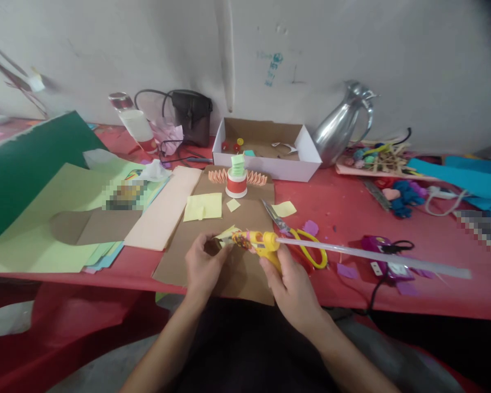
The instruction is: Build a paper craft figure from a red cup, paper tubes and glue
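Note:
My right hand (288, 281) is wrapped round the handle of a yellow glue gun (265, 245), from whose back a long clear glue stick (372, 255) sticks out to the right. Between its fingertips my left hand (204, 265) pinches a small pale yellow paper piece (226, 236), and the gun's nozzle is at that paper. Beyond the hands, a red and white paper cup (237, 184) stands on brown cardboard (245, 215), with folded orange strips at both sides and a folded green strip on top. Yellow paper (204, 206) lies nearer, left of the cup.
Yellow-handled scissors (306, 245) and a purple power socket (378, 259) lie at the right. A white box (265, 166) and a metal jug (341, 125) stand behind. Coloured sheets (45, 218) and a bottle (135, 124) are at the left.

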A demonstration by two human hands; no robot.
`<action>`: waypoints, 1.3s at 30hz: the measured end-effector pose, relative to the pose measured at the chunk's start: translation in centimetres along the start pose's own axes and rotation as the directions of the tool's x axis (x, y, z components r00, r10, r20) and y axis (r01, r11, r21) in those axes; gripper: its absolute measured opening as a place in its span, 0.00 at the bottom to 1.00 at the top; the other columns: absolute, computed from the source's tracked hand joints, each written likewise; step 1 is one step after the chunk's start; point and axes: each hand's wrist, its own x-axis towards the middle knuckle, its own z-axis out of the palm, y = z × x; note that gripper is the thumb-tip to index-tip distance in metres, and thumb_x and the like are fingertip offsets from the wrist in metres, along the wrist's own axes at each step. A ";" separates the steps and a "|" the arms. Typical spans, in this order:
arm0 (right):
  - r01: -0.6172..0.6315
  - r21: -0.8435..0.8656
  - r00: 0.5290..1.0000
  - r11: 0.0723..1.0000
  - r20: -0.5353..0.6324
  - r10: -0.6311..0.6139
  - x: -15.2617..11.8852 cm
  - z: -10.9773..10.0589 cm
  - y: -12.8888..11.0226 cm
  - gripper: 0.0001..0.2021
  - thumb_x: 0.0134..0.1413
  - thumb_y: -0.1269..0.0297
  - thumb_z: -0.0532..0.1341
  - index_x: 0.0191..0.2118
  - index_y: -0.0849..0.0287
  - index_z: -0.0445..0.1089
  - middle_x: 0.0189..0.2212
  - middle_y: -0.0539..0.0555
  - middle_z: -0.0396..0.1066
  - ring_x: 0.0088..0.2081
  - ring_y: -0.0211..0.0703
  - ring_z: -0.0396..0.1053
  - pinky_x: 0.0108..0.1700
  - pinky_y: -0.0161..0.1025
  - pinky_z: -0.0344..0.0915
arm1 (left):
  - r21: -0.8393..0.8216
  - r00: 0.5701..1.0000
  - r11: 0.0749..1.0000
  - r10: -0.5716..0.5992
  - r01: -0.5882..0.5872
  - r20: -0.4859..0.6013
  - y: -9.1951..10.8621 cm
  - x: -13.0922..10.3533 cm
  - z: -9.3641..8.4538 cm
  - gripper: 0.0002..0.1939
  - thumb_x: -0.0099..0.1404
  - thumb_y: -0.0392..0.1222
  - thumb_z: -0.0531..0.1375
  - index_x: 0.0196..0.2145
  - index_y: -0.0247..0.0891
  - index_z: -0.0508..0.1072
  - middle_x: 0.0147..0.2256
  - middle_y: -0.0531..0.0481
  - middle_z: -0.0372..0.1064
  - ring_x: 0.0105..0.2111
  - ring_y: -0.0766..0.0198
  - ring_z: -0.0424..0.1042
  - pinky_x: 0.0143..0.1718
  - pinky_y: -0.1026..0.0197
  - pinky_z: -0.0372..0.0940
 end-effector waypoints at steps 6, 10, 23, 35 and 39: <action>0.017 0.014 1.000 1.000 -0.006 -0.016 0.2 0.2 -0.1 0.15 0.68 0.58 0.49 0.55 0.57 0.61 0.36 0.58 0.77 0.36 0.53 0.77 0.32 0.42 0.69 | -0.024 1.000 1.000 0.003 -0.003 -0.008 -0.1 0.0 -0.1 0.18 0.52 0.45 0.69 0.41 0.40 0.77 0.35 0.49 0.76 0.34 0.59 0.72 0.37 0.59 0.65; 0.019 0.004 0.999 1.000 -0.028 -0.019 0.1 0.2 -0.4 0.15 0.68 0.58 0.49 0.55 0.58 0.61 0.36 0.58 0.77 0.35 0.53 0.77 0.31 0.42 0.68 | -0.040 1.000 0.999 -0.005 0.004 -0.013 0.1 0.0 -0.1 0.17 0.51 0.45 0.69 0.40 0.40 0.77 0.36 0.49 0.76 0.35 0.58 0.73 0.39 0.59 0.65; -0.039 0.027 0.999 0.999 -0.019 0.040 0.1 -0.7 0.2 0.17 0.67 0.57 0.50 0.55 0.60 0.62 0.37 0.61 0.78 0.37 0.55 0.77 0.35 0.45 0.70 | -0.033 1.000 0.999 -0.001 0.001 0.009 -0.4 0.0 -0.1 0.18 0.53 0.46 0.68 0.41 0.40 0.76 0.38 0.47 0.76 0.38 0.57 0.74 0.41 0.57 0.66; -0.450 0.082 0.838 0.889 -0.305 0.452 8.4 -8.2 12.7 0.18 0.59 0.50 0.53 0.30 0.59 0.68 0.22 0.56 0.74 0.24 0.48 0.74 0.29 0.42 0.69 | 0.095 0.950 0.973 0.179 -0.209 0.255 -0.6 1.2 -1.3 0.13 0.59 0.49 0.65 0.40 0.41 0.76 0.39 0.48 0.77 0.39 0.55 0.73 0.42 0.55 0.66; -0.480 -0.119 0.835 0.869 -0.367 0.411 8.5 -8.5 13.0 0.12 0.56 0.59 0.57 0.27 0.61 0.70 0.28 0.65 0.74 0.40 0.62 0.73 0.45 0.54 0.65 | 0.117 0.905 0.932 0.295 -0.343 0.307 -0.7 1.6 -1.9 0.12 0.60 0.48 0.64 0.39 0.41 0.76 0.40 0.46 0.77 0.39 0.55 0.74 0.42 0.54 0.67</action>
